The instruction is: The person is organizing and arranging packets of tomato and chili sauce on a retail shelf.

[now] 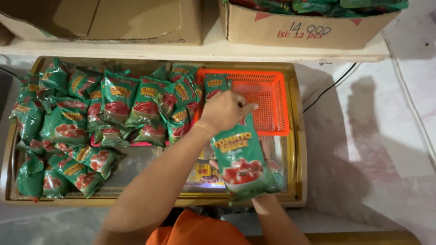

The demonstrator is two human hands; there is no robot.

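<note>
I hold a green sauce pouch [243,165] with a red tomato picture over the glass lid of a chest freezer [297,181]. My left hand [225,111] grips the pouch's top edge, just in front of an orange plastic basket [268,97]. My right hand [262,199] supports the pouch from below and is mostly hidden behind it. One more green pouch [214,85] stands in the basket's left corner. A heap of several like pouches [91,118] covers the left half of the freezer lid.
A shelf [209,50] above the freezer carries two cardboard boxes: a brown one [113,20] at left and one [309,29] at right filled with green pouches. A black cable [329,88] runs along the pale floor at right.
</note>
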